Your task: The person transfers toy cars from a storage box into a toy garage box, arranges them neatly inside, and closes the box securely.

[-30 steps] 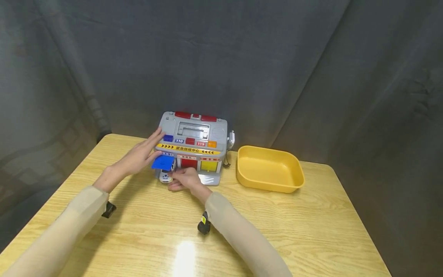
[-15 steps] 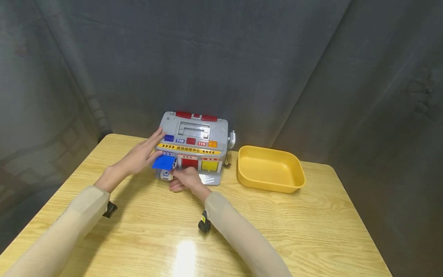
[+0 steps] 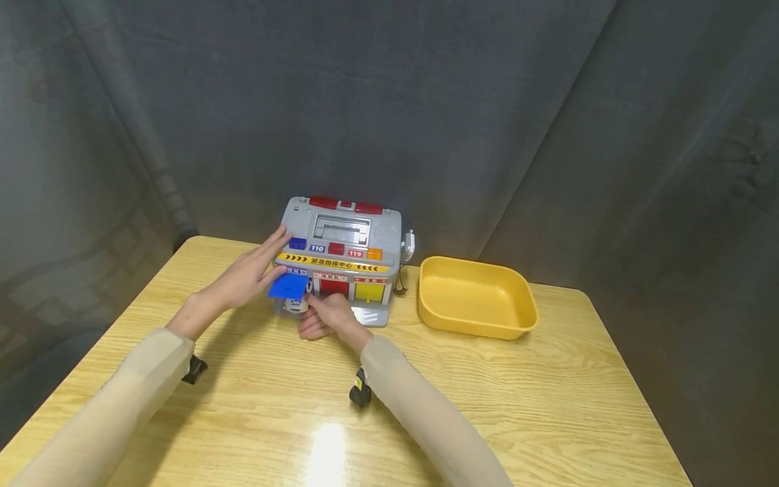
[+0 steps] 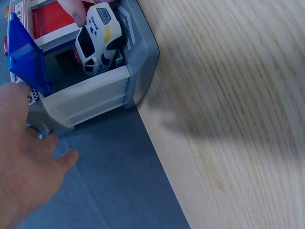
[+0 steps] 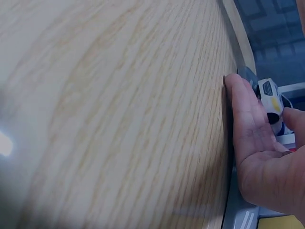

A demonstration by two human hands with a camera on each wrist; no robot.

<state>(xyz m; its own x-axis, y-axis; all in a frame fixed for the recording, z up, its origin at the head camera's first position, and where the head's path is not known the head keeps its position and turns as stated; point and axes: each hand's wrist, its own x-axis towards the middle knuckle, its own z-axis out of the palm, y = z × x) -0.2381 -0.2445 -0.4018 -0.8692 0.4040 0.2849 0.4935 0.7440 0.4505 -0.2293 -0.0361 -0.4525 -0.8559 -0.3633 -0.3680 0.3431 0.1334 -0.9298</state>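
Note:
A grey toy rescue station (image 3: 383, 237) stands on the table, its blue flap door (image 3: 289, 287) lifted at the left bay. A white toy police car (image 4: 99, 40) with blue stars and a yellow patch sits partly inside that bay, its front end facing out. My right hand (image 3: 328, 314) is beside the car; in the right wrist view its thumb (image 5: 294, 123) touches the car near a wheel, while the other fingers lie straight past the front. My left hand (image 3: 243, 276) rests with extended fingers against the station's left side. The flap hides the car's rear in the head view.
A yellow plastic bin (image 3: 477, 330) stands right of the station. Red (image 3: 335, 289) and yellow (image 3: 368, 292) doors of the other bays are down. A white handle-like part (image 3: 408, 245) sticks out on the station's right. Dark cloth (image 3: 389, 122) hangs behind the table.
The toy police car has slid back further into the left bay under the blue flap, with my right hand beside it. My left hand has stayed against the station.

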